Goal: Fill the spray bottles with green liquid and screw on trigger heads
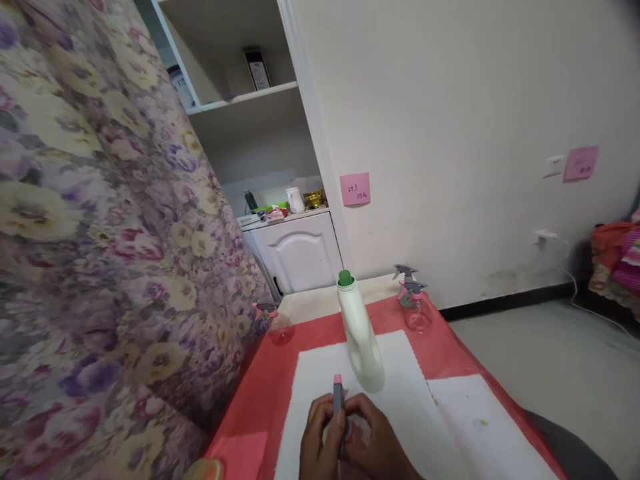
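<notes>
At the near part of the table, my left hand and my right hand are closed together around a grey spray head with a pink nozzle tip pointing away from me. Fingers cover most of it, and whether a bottle is attached below is hidden. Just beyond my hands stands a tall pale green jug with a handle. Its mouth is uncapped, and a green spout shows inside. It rests on a white sheet laid over the red tablecloth.
Clear spray bottles with grey-and-pink heads stand at the table's back left and back right. Another white sheet lies on the right. A floral curtain hangs close on the left. Behind are a cabinet and a wall.
</notes>
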Available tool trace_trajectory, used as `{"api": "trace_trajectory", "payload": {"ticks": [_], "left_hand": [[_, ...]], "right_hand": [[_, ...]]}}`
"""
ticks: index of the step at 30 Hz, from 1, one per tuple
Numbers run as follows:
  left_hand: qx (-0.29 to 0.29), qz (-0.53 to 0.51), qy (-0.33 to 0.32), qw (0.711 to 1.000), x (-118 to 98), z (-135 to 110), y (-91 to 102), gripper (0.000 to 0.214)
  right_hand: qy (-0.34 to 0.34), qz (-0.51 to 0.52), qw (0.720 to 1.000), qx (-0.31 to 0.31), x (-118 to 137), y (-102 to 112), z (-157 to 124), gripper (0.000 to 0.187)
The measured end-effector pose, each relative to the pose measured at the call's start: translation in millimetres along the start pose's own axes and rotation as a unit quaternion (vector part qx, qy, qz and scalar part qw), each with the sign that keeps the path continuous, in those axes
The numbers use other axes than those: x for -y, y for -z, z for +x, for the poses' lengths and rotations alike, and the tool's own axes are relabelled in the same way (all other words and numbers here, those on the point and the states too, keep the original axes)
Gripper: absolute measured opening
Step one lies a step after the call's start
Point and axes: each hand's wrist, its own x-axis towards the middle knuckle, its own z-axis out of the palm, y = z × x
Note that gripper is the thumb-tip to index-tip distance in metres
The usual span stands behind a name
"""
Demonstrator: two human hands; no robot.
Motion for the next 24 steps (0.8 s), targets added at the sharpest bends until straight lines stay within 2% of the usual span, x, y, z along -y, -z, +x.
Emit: {"api": "trace_trajectory", "payload": {"ticks": [1, 3, 5, 8, 11, 13, 16, 19, 24], "left_hand": [[-0.008, -0.003, 0.000, 1.000, -1, -1, -0.3, 0.032], [-0.018, -0.007, 0.003, 1.000, -3, -1, -0.4, 0.033], [-0.017, -0.008, 0.003, 1.000, -3, -2, -0.5, 0.034], [-0.016, -0.013, -0.007, 1.000, -2, -2, -1.7, 0.034], [-0.036, -0.016, -0.010, 0.999, -2, -2, -3.7, 0.032], [-0.035, -0.010, -0.008, 0.999, -2, -2, -3.6, 0.032], [-0.009, 0.000, 0.004, 1.000, -2, -1, -0.9, 0.030], [0.001, 0.000, 0.005, 1.000, 1, 1, 0.7, 0.028], [-0.024, -0.016, 0.004, 1.000, 4, 0, -4.4, 0.029]], "right_hand": [[-0.007, -0.005, 1.000, -0.025, -2, -2, 0, 0.020], [0.007, -0.024, 0.999, -0.036, -4, -3, -1, 0.014], [0.044, -0.038, 0.998, 0.003, -6, 1, -2, 0.012], [0.087, -0.028, 0.994, 0.057, -5, 7, -3, 0.018], [0.052, 0.001, 0.998, 0.037, -6, 5, -4, 0.026], [0.029, 0.006, 1.000, 0.002, -7, 2, -3, 0.022], [0.055, -0.010, 0.998, -0.003, -7, 1, -2, 0.012], [0.090, -0.034, 0.995, 0.026, -5, 3, -3, 0.018], [0.021, -0.009, 1.000, -0.005, -6, -1, -6, 0.025]]}}
